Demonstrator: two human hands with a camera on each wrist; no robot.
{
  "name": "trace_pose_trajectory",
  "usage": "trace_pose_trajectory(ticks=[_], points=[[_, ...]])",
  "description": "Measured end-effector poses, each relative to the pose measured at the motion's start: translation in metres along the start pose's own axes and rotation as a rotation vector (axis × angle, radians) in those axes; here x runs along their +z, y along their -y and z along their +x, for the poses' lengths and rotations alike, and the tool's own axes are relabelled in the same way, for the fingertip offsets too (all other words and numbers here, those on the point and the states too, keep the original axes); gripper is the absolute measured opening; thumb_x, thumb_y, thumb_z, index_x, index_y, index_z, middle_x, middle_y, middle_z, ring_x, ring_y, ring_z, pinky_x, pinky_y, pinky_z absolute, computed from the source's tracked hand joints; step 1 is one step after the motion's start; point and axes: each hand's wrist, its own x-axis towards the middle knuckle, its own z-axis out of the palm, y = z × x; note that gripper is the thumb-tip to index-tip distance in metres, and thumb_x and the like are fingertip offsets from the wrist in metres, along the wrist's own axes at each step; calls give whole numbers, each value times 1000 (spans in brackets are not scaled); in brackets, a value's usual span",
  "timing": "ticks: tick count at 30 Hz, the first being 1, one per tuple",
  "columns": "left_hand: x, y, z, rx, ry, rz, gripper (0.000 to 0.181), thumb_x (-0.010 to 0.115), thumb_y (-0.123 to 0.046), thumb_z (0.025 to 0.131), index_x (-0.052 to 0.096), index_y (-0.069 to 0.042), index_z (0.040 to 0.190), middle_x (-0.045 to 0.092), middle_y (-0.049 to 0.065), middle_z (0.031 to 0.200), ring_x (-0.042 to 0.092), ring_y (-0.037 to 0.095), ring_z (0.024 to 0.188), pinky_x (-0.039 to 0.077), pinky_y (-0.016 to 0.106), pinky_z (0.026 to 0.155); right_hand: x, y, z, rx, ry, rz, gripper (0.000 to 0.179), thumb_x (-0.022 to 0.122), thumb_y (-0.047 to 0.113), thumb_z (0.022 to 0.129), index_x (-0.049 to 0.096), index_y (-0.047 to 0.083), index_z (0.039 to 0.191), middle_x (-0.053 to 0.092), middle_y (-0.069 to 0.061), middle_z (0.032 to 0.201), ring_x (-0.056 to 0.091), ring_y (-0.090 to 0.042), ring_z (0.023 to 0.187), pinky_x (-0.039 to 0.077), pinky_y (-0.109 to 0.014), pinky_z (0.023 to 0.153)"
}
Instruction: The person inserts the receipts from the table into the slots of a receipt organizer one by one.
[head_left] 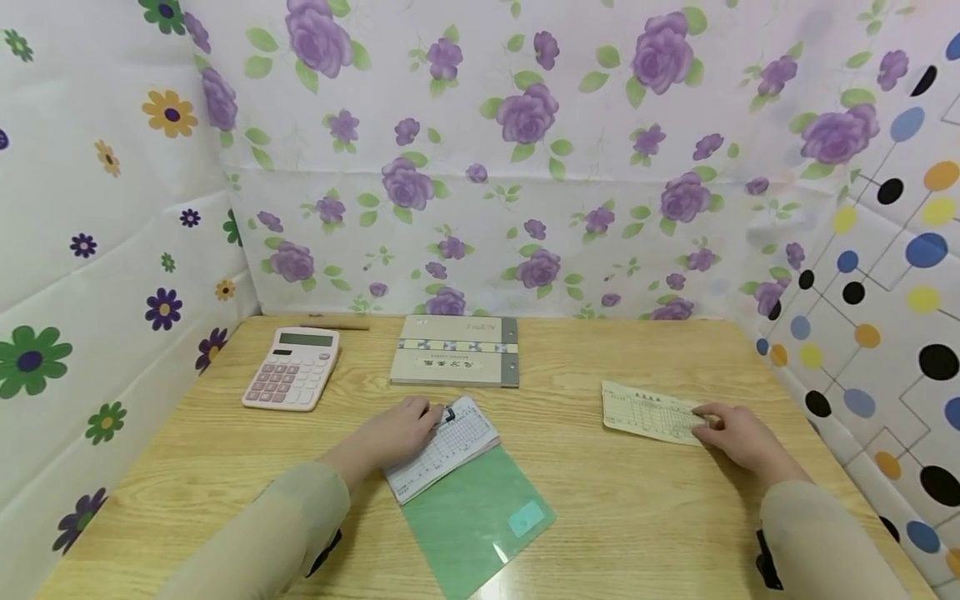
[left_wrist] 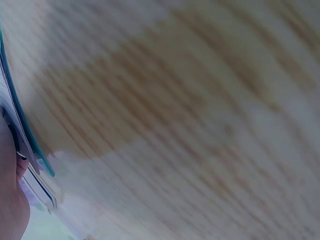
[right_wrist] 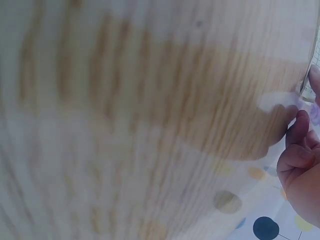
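Note:
My left hand [head_left: 401,429] grips the upper left edge of a stack of white printed forms [head_left: 450,448], fingertips beside a black binder clip [head_left: 449,414]. The stack lies across the top of a green folder [head_left: 468,512] that bears a pale blue label [head_left: 527,518]. In the left wrist view, part of the left hand [left_wrist: 12,192] shows against the folder's teal edge [left_wrist: 25,117]. Off to the right, my right hand [head_left: 742,442] pinches the right end of a pale yellow printed slip [head_left: 648,412]. Only that slip's edge appears in the right wrist view, beside the fingers [right_wrist: 298,127].
A pink and white calculator [head_left: 292,368] sits at the left. Behind the folder lies a beige account book [head_left: 450,371] with a patterned band. A thin brown stick [head_left: 337,322] rests at the table's back edge. Patterned cloth [head_left: 480,167] surrounds the wooden table [head_left: 570,500] on three sides.

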Motion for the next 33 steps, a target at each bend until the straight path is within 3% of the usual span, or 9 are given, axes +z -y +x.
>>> trace_pose_trajectory(ticks=[7,19,25,29,33], points=[[4,2,1,19,-11,14,43,42,-28,100,43,-9,139,45,2,101,43,12,86,45,29,73,3,0,0,18,5,38,50,62,31,90,54,-3,125,60,-21,97,57,-32,87,45,-51,76],[2,1,1,-2,20,10,44,40,-29,101,41,-10,141,46,3,105,45,14,94,46,31,78,2,6,0,106,28,152,53,63,34,89,53,-3,125,56,-19,102,52,-29,88,43,-43,74],[-2,2,1,-3,23,-20,44,43,-27,100,42,-8,139,46,4,105,44,14,92,45,31,77,1,11,-2,142,12,325,51,64,34,89,53,-3,123,53,-11,87,48,-22,73,41,-32,62],[-5,2,1,-4,29,-72,43,46,-26,99,44,-8,138,46,2,105,43,13,90,44,31,76,1,11,-1,172,-6,452,49,63,32,90,51,-2,124,52,-9,82,51,-22,70,43,-31,61],[-6,3,1,9,29,-80,43,46,-26,99,43,-8,138,46,2,106,43,13,92,44,31,78,2,8,0,176,-27,478,46,61,26,92,50,-3,126,49,-9,84,52,-21,70,44,-30,61]])
